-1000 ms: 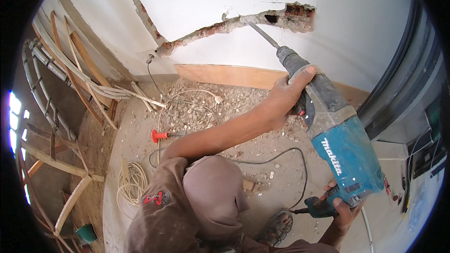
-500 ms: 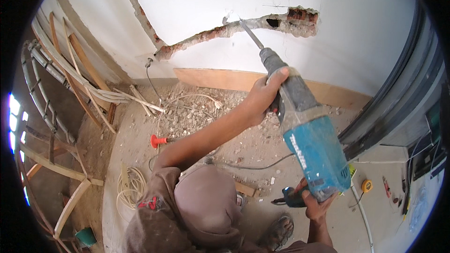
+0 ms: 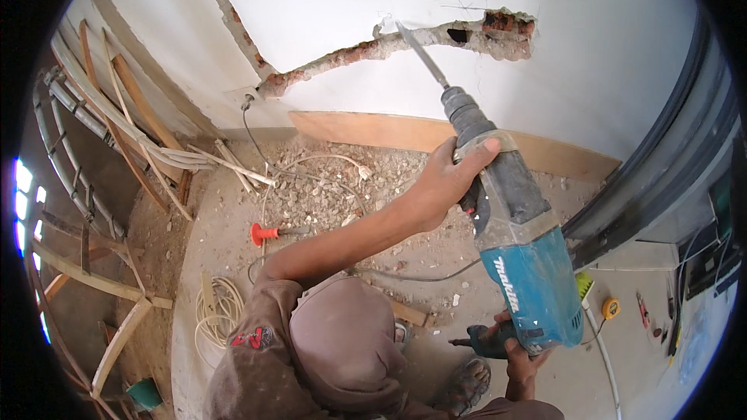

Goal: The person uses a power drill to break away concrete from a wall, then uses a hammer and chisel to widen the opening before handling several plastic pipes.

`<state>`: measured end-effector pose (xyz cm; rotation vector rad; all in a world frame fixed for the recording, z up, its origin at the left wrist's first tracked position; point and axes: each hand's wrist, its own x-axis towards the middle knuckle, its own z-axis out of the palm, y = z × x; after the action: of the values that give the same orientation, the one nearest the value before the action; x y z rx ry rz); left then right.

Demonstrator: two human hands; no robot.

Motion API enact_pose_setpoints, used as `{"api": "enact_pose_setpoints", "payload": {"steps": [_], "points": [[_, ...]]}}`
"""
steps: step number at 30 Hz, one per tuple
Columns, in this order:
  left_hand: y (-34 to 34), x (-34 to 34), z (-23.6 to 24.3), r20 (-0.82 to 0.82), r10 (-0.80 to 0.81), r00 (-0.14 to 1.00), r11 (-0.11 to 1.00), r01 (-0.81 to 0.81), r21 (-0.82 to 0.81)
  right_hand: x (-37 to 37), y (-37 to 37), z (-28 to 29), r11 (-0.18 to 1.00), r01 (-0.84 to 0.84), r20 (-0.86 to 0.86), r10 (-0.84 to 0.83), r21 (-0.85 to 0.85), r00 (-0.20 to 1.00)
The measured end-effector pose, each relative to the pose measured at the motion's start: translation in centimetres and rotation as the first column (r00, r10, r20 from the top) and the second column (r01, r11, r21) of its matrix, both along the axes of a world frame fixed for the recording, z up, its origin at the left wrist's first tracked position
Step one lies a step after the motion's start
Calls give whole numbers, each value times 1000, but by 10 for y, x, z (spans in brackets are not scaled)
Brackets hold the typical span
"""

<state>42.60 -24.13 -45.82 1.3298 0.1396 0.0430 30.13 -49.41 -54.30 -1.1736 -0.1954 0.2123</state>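
Note:
My left hand point(image 3: 451, 180) is wrapped around the front part of a teal and grey rotary hammer point(image 3: 523, 272), its thumb over the top. My right hand point(image 3: 520, 354) grips the dark rear handle point(image 3: 486, 341), partly hidden by the motor housing. A long steel chisel bit point(image 3: 426, 61) points up and left from the tool. Its tip meets the white wall point(image 3: 350, 0) at the upper edge of a rough chased groove point(image 3: 342, 60), beside a small chipped patch. Toward the right, that groove widens into a recess point(image 3: 510, 31) showing red brick.
Rubble point(image 3: 319, 183) and a power cable lie below the wall. An orange-guarded chisel point(image 3: 264, 233) and a coiled white cable point(image 3: 219, 311) are at left, near leaning wood strips point(image 3: 140, 101). At right are a tape measure point(image 3: 611, 308) and dark frame tracks point(image 3: 661, 155).
The rotary hammer's body and both hands have shifted slightly right and down. The chisel tip now sits a little closer to the chipped patch.

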Motion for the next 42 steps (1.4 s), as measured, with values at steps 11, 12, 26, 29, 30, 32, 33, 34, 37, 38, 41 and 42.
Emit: {"api": "enact_pose_setpoints", "payload": {"steps": [11,12,26,29,30,32,33,34,37,38,41,42], "points": [[29,5,-9,0,-43,999,999,43,23,-6,32,7,982,52,-4,-54,-183,999],[30,4,-6,8,-30,1000,1000,30,1,-5,33,14,981,42,-42,-51,-190,998],[19,-2,4,4,-95,995,995,95,-1,-17,37,12,980,119,27,-116,-160,993],[19,1,11,1,-121,993,993,121,13,-10,27,6,968,104,157,-69,-228,985],[17,2,12,14,-116,993,993,116,0,-8,22,10,964,96,158,-58,-248,986],[20,0,9,-9,-87,996,996,87,-22,-5,24,19,979,73,120,-51,-191,992],[24,2,4,-30,-76,997,996,75,-45,3,28,30,989,75,95,-64,-126,993],[24,6,4,-40,-75,996,995,72,-72,7,28,38,994,89,79,-84,-66,993],[14,-1,1,-82,17,996,995,-25,-96,7,7,43,998,52,68,-50,-35,996],[9,-6,-1,-67,26,997,993,-33,-111,5,1,46,999,37,48,-36,-31,998],[-3,-23,-3,-51,42,998,991,-48,-128,-8,-7,49,999,11,20,-11,-43,1000],[-4,-24,-5,-53,16,998,992,-22,-122,-14,-6,50,1000,13,15,-13,-19,1000]]}}
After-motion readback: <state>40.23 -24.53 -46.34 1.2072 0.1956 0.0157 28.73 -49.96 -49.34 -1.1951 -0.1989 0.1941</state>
